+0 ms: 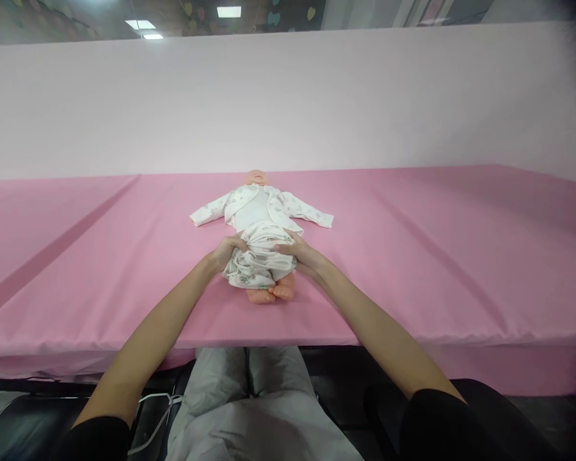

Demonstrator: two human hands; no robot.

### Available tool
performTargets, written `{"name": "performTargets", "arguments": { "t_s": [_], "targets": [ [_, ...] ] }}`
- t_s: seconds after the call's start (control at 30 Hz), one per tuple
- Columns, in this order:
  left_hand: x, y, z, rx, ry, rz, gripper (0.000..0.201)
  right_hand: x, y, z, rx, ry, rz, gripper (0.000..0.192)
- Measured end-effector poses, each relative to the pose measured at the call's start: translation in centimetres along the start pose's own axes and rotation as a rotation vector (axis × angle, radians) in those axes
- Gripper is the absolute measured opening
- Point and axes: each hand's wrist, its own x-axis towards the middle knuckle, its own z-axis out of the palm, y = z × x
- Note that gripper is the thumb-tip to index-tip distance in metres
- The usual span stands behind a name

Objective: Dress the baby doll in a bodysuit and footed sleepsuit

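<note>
A baby doll (pixel 256 178) lies on its back on the pink table (pixel 413 256), head away from me, bare feet (pixel 272 292) toward me. It wears a white printed jacket (pixel 288 206), open at the front, sleeves spread to both sides. White printed trousers (pixel 252 262) are bunched around its legs. My left hand (pixel 226 250) grips the trousers' left side at the waist. My right hand (pixel 297 251) grips their right side.
A pale pink wall (pixel 288 102) rises behind the table. The table's front edge (pixel 413 342) runs just in front of my lap. A dark seat and a white cable (pixel 156 416) lie below on the left.
</note>
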Motion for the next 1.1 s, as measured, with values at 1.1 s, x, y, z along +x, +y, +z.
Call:
{"name": "performTargets", "arguments": {
  "t_s": [1.1],
  "targets": [
    [-0.5, 0.7, 1.7, 0.874, 0.159, 0.315, 0.04, -0.1, 0.0, -1.5, -0.089, 0.007, 0.115, 0.08]
  ]
}}
